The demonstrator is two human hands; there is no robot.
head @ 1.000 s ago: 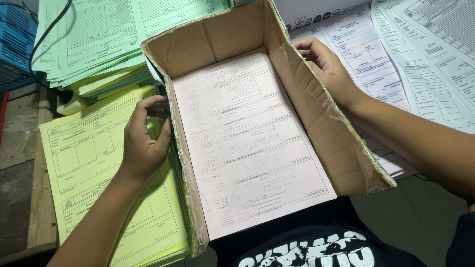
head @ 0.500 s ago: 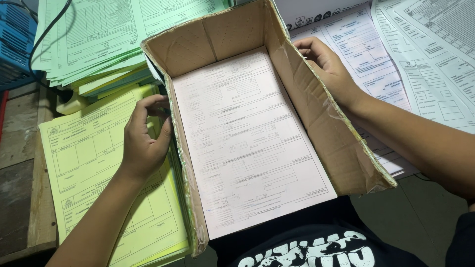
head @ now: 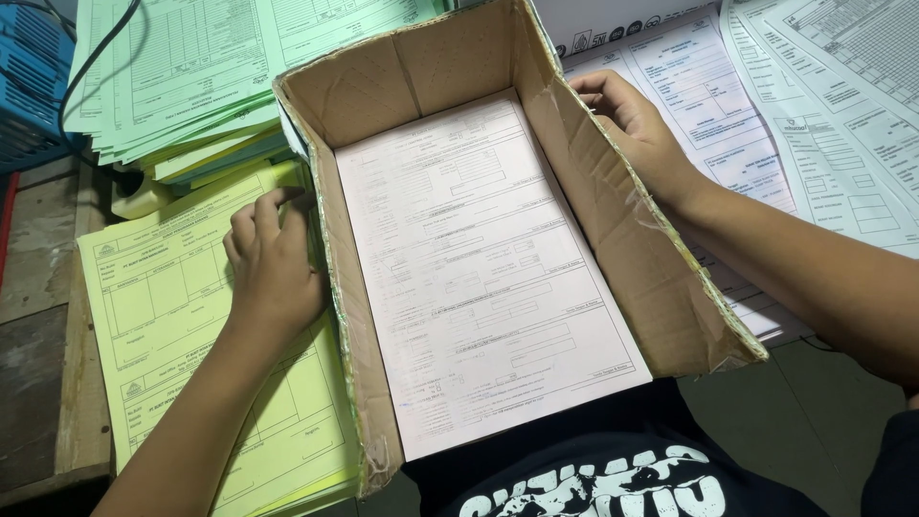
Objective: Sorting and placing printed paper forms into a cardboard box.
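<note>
At the box's two long sides, the hands sit opposite each other. The left hand (head: 273, 263), at about nine o'clock from the middle of the view, lies knuckles up against the outside of the left wall, fingers curled and pressed to the cardboard; whether the fingertips grip anything beneath cannot be told. The right hand (head: 637, 129), near two o'clock, is cupped against the outside of the right wall, thumb near the top edge, fingers bent around the cardboard.

Between them stands the cardboard box (head: 622, 239), open at the top and with its near end wall missing or folded flat, its worn walls flaring outward. It runs from twelve o'clock down to six o'clock, where it meets the person's dark printed shirt (head: 593, 483). Inside lies a stack of pale pink forms (head: 479, 268), flat on the bottom and filling it almost wall to wall.

Under the left hand and forearm lies a stack of yellow forms (head: 163, 306), reaching toward seven o'clock. Beyond it, at ten to eleven o'clock, a thicker pile of green forms (head: 191, 67) overlaps it, with a black cable (head: 91, 62) across. At one to three o'clock lie white forms (head: 833, 115), partly under the right forearm. A wooden tabletop (head: 38, 364) shows at eight o'clock.
</note>
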